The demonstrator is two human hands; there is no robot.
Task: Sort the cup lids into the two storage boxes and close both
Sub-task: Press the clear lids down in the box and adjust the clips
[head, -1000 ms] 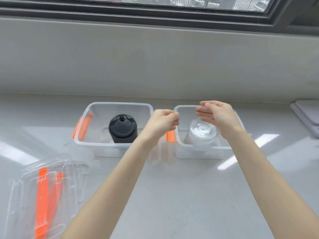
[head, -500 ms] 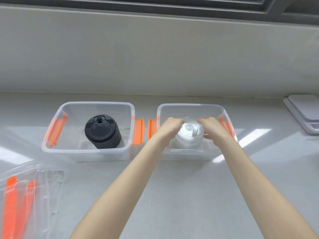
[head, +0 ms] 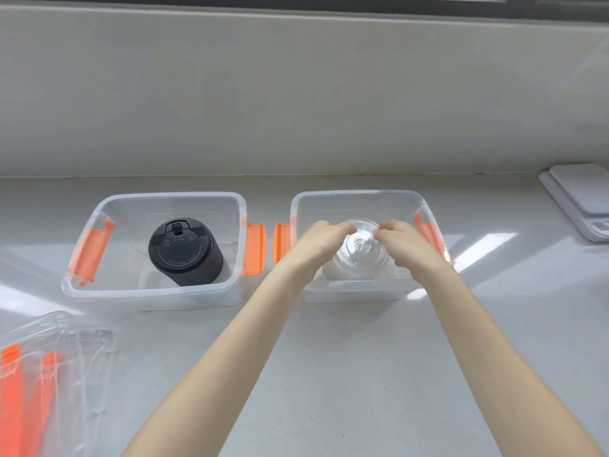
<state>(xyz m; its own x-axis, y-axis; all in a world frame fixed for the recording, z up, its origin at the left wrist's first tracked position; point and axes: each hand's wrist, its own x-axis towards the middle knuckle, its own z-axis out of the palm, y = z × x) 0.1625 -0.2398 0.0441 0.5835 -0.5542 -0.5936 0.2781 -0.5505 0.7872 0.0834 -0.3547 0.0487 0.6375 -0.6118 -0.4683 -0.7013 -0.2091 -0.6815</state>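
Note:
Two clear storage boxes with orange latches stand side by side on the counter, both uncovered. The left box holds a stack of black cup lids. The right box holds a stack of clear cup lids. My left hand and my right hand reach into the right box and press against the two sides of the clear stack, fingers curled on its top rim. Two clear box covers with orange strips lie at the near left.
A white flat device lies at the far right of the counter. A pale wall below a window sill rises right behind the boxes. Bare grey counter lies in front of the boxes, between my forearms.
Both hands came down from above the right box onto the clear lid stack and hold it. The view shifted, so the boxes appear further left and lower.

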